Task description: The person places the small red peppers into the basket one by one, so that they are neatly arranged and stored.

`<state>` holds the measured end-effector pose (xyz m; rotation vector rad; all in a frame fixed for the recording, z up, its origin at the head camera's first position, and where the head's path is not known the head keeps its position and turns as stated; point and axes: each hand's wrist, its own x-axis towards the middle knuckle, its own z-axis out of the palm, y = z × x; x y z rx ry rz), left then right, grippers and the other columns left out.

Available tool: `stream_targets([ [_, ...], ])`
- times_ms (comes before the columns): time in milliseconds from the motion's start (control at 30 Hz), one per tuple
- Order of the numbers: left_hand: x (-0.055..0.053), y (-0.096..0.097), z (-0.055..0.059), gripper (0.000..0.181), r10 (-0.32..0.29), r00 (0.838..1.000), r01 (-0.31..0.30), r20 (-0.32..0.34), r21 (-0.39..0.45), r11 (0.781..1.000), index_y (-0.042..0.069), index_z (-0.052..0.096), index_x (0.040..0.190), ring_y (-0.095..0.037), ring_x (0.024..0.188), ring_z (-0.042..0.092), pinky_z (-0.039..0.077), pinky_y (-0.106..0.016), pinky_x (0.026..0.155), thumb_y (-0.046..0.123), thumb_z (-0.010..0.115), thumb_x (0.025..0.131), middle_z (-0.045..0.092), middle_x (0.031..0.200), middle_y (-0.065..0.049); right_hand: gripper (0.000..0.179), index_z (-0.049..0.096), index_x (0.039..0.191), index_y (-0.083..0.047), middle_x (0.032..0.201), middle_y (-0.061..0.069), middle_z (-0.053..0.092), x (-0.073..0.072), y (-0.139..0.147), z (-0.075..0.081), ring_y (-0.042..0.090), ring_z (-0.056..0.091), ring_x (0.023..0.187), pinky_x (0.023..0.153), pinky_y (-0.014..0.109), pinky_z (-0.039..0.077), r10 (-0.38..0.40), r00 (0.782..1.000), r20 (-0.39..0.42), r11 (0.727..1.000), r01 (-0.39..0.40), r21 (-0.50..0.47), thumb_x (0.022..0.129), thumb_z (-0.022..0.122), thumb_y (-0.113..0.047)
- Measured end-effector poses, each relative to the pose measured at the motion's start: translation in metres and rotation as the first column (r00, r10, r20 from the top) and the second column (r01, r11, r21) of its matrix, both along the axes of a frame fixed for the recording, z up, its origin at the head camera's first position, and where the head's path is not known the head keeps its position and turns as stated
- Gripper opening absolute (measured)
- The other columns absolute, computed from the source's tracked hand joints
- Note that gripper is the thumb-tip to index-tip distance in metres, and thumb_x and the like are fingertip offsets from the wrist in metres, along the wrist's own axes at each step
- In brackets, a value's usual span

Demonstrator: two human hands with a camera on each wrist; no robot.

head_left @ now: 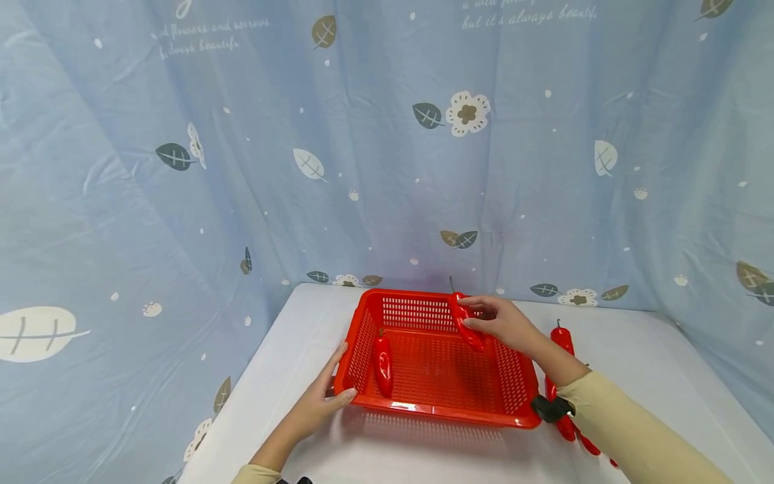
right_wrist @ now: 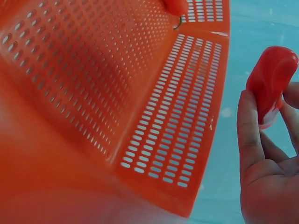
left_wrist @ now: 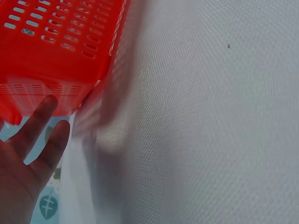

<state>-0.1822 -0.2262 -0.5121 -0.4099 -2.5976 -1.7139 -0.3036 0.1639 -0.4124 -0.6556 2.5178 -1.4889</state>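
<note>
My right hand pinches a long red chili pepper between thumb and fingers, over the back right part of a red plastic basket. In the right wrist view the held pepper shows beyond the basket's slotted wall, stem hidden. Another red chili pepper lies inside the basket along its left side, stem toward the back. At the basket's front left corner is my left hand, thumb at the rim and straight fingers along the outside. The left wrist view shows two extended fingers beside the basket wall.
Several more red chili peppers lie on the white table right of the basket, partly covered by my right forearm. A blue patterned curtain hangs behind the table and along its left side.
</note>
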Motion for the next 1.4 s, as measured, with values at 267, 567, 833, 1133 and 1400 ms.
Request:
stream_targets([
  [267, 0.0, 0.001, 0.001, 0.085, 0.003, 1.0, -0.003, 0.001, 0.0, 1.0, 0.024, 0.018, 0.165, -0.034, 0.126, 0.057, 0.051, -0.032, 0.094, 0.014, 0.067, 0.096, 0.017, 0.169, -0.007, 0.048, 0.065, 0.136, -0.011, 0.13, 0.017, 0.066, -0.007, -0.01, -0.007, 0.029, 0.065, 0.107, 0.085, 0.039, 0.058, 0.005, 1.0, 0.011, 1.0, -0.005, 0.018, 0.092, 0.077, -0.025],
  [567, 0.001, 0.001, 0.0, 0.085, -0.001, 1.0, 0.001, 0.0, 0.002, 1.0, 0.024, 0.018, 0.165, -0.033, 0.124, 0.058, 0.052, -0.031, 0.093, 0.014, 0.067, 0.096, 0.017, 0.169, -0.007, 0.044, 0.067, 0.133, -0.015, 0.128, 0.014, 0.066, -0.013, -0.026, -0.02, 0.028, 0.063, 0.108, 0.082, 0.037, 0.059, 0.026, 0.998, 0.06, 0.998, -0.029, 0.047, 0.091, 0.077, -0.024],
  [833, 0.0, 0.0, 0.0, 0.085, -0.001, 1.0, 0.001, -0.003, 0.0, 1.0, 0.025, 0.018, 0.165, -0.032, 0.123, 0.059, 0.052, -0.031, 0.093, 0.014, 0.067, 0.096, 0.017, 0.169, -0.006, 0.042, 0.07, 0.13, -0.018, 0.126, 0.012, 0.067, -0.02, -0.035, -0.03, 0.031, 0.061, 0.113, 0.085, 0.039, 0.058, 0.024, 0.997, 0.071, 0.997, -0.029, 0.07, 0.09, 0.078, -0.025],
  [1133, 0.0, 0.0, 0.0, 0.085, 0.001, 1.0, -0.001, -0.008, -0.001, 1.0, 0.024, 0.019, 0.164, -0.032, 0.123, 0.059, 0.052, -0.031, 0.093, 0.015, 0.068, 0.095, 0.018, 0.169, -0.006, 0.035, 0.073, 0.125, -0.016, 0.122, 0.007, 0.068, -0.024, -0.049, -0.041, 0.027, 0.062, 0.112, 0.085, 0.039, 0.057, 0.083, 0.99, 0.11, 0.992, -0.093, 0.089, 0.09, 0.078, -0.018],
  [1400, 0.0, 0.001, -0.001, 0.085, 0.005, 1.0, -0.005, -0.003, -0.009, 1.0, 0.025, 0.019, 0.164, -0.031, 0.123, 0.059, 0.052, -0.031, 0.094, 0.015, 0.068, 0.096, 0.019, 0.169, -0.006, 0.035, 0.073, 0.123, -0.015, 0.116, 0.007, 0.069, -0.023, -0.062, -0.043, 0.024, 0.063, 0.103, 0.08, 0.036, 0.057, 0.124, 0.98, 0.154, 0.985, -0.14, 0.099, 0.089, 0.078, -0.015],
])
